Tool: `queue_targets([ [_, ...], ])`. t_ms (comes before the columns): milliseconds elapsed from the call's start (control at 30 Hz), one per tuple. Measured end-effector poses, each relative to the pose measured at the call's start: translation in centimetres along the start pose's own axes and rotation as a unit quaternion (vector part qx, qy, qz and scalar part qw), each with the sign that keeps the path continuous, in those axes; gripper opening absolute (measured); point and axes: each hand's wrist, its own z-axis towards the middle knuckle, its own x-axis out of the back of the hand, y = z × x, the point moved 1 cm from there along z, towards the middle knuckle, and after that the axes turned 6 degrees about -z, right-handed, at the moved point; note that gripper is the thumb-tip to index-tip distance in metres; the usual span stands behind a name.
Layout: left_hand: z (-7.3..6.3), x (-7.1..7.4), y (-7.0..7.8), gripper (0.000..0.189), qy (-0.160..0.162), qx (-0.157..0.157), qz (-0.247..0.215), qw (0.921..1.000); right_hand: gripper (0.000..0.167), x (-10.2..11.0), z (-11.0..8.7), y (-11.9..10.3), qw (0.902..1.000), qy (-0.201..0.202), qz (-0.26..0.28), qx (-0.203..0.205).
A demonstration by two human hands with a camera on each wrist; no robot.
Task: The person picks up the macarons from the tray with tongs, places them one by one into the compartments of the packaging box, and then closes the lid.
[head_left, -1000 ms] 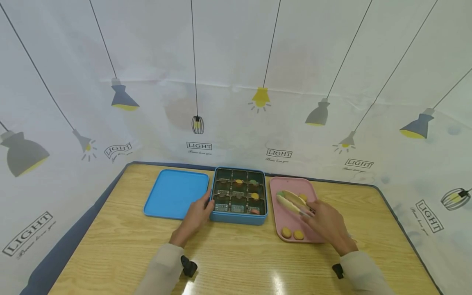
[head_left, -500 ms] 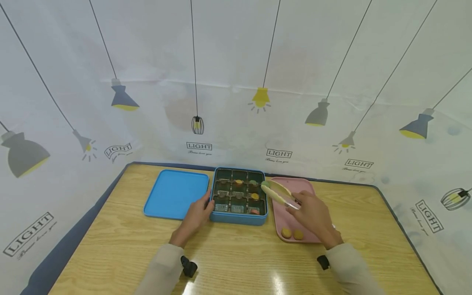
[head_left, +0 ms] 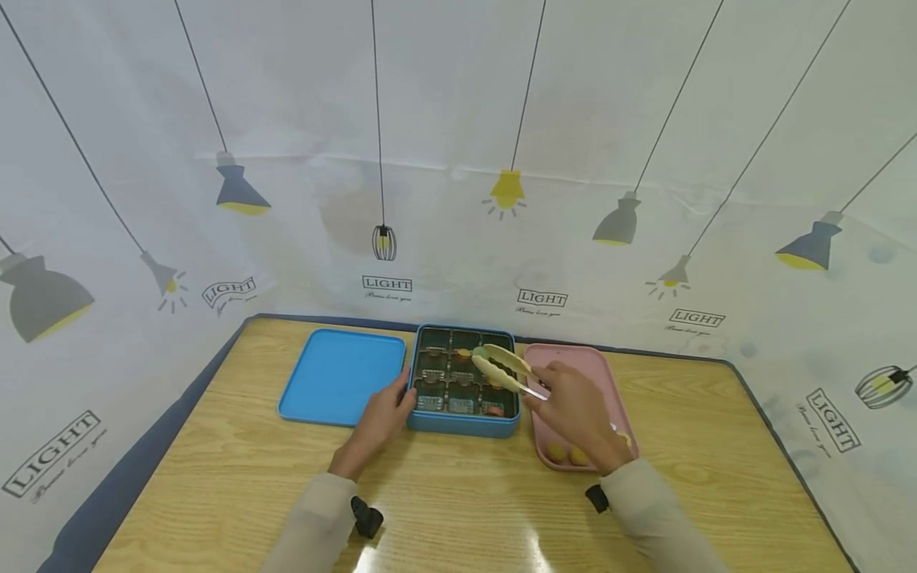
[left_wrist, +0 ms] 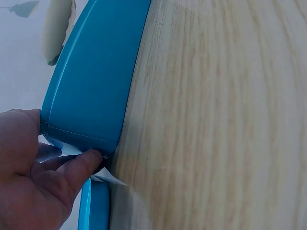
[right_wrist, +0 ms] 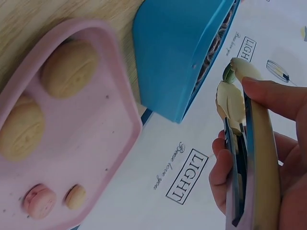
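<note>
My right hand (head_left: 573,402) grips a pair of tongs (head_left: 505,370) with cream-coloured tips, held over the box. A green macaron (right_wrist: 229,73) is pinched between the tips. My left hand (head_left: 383,418) holds the near left corner of the blue box (head_left: 462,426), thumb at the rim and fingers along the side. Inside the box is a dark insert divided into compartments. An orange-yellow macaron (head_left: 463,352) sits in the middle column, and a pinkish one (head_left: 495,411) in the front right compartment. The tongs cover part of the right column.
A pink tray (head_left: 583,362) stands right of the box, bearing two larger tan cookies (right_wrist: 69,69), a pink macaron (right_wrist: 40,201) and a small tan one (right_wrist: 75,196). A flat blue lid (head_left: 344,378) lies to the left. A printed backdrop rises behind the table.
My right hand has carried the tongs with the green macaron leftward, from above the pink tray to over the box. My left hand has stayed at the box's corner.
</note>
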Motion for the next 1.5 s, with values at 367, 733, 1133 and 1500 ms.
queue_targets([
  [367,0.0,0.0,-0.2,0.057,0.0,-0.008,-0.004,1.0,0.045,0.0,0.8,-1.5,0.9998,-0.002,0.008,0.017],
  [733,0.1,0.1,-0.2,0.058,-0.002,-0.013,-0.005,0.9999,0.048,-0.2,0.7,-1.1,0.9998,0.0,0.015,0.015],
  [1133,0.1,0.1,-0.2,0.058,-0.002,-0.013,-0.007,0.9999,0.045,-0.1,-0.2,1.1,0.9999,0.007,-0.004,-0.012],
  [1500,0.0,0.1,-0.2,0.058,-0.003,-0.015,-0.005,0.9999,0.048,-0.1,-1.7,4.6,0.9984,0.014,-0.013,-0.052],
])
